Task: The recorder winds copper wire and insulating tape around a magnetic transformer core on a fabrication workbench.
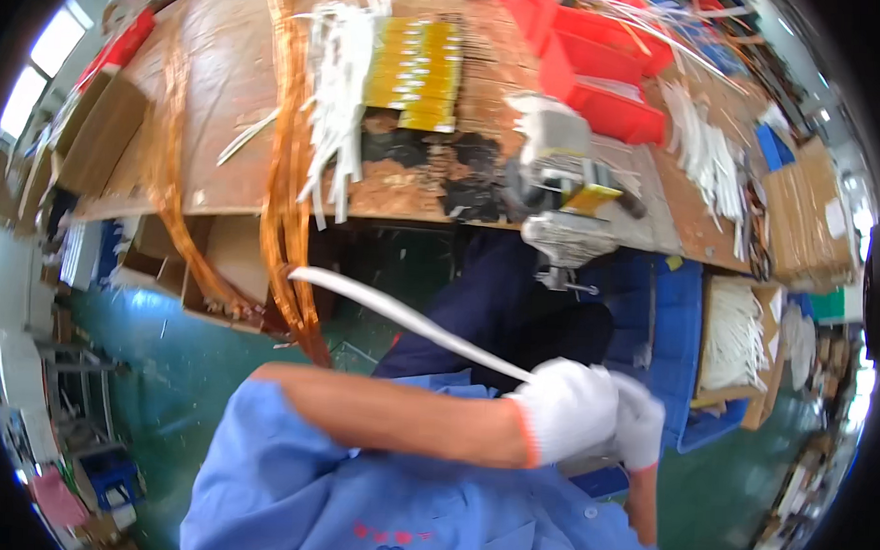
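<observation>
A long white strip, looking like flat insulating sleeve (pixel 409 318), slants from the hanging copper strips down to my hands. My left hand (pixel 571 410), in a white knit glove with an orange cuff, is closed around its lower end. Right beside it, my right hand (pixel 640 425) is gloved too and partly hidden behind the left. Its fingers look curled in, but motion blur and the left hand hide what lies in them. Both hands are close together in front of my blue shirt. Long copper strips (pixel 287 153) hang over the bench edge to the left.
On the wooden bench (pixel 224 64) lie white sleeves (pixel 340 97) and yellow taped pieces (pixel 413 70). A vise (pixel 569 192) is mounted at its front edge. Red bins (pixel 602 77) stand behind. A blue crate (pixel 651 350) and a carton of white sleeves (pixel 734 334) are at the right.
</observation>
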The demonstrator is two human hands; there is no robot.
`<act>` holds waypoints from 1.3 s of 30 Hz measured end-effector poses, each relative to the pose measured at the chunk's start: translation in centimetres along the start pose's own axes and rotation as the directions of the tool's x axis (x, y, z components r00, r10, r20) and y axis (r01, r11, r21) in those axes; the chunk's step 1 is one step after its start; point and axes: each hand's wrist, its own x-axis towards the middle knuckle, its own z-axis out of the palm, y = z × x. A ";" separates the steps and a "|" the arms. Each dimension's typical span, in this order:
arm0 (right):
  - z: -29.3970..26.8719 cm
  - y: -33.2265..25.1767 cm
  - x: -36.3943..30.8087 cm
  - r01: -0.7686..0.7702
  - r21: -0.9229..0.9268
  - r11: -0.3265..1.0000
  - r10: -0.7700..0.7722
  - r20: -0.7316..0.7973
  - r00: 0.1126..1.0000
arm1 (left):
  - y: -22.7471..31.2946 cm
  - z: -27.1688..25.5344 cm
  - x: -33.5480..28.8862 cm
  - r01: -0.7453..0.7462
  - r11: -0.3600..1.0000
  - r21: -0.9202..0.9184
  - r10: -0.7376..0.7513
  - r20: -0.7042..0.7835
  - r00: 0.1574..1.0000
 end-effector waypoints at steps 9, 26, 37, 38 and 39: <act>-3.6 -16.2 24.8 0.578 -0.222 0.785 -0.606 -0.086 0.791 | -11.0 -11.6 2.9 0.479 0.858 -0.185 -0.513 -0.291 0.807; -1.2 -10.3 26.5 0.613 -0.286 0.736 -0.573 0.219 0.790 | -9.2 -1.5 4.8 0.307 0.822 -0.479 -0.436 -0.183 0.881; -2.1 -10.4 27.5 0.619 -0.280 0.734 -0.528 0.338 0.779 | -14.8 -3.2 5.3 0.349 0.680 -0.645 -0.592 -0.202 0.780; -2.0 -10.1 27.5 0.622 -0.245 0.744 -0.545 0.317 0.776 | -14.6 -3.0 5.2 0.358 0.668 -0.653 -0.602 -0.192 0.775; -1.8 -9.7 27.5 0.625 -0.211 0.752 -0.560 0.295 0.774 | -14.5 -2.8 5.2 0.367 0.656 -0.660 -0.612 -0.180 0.770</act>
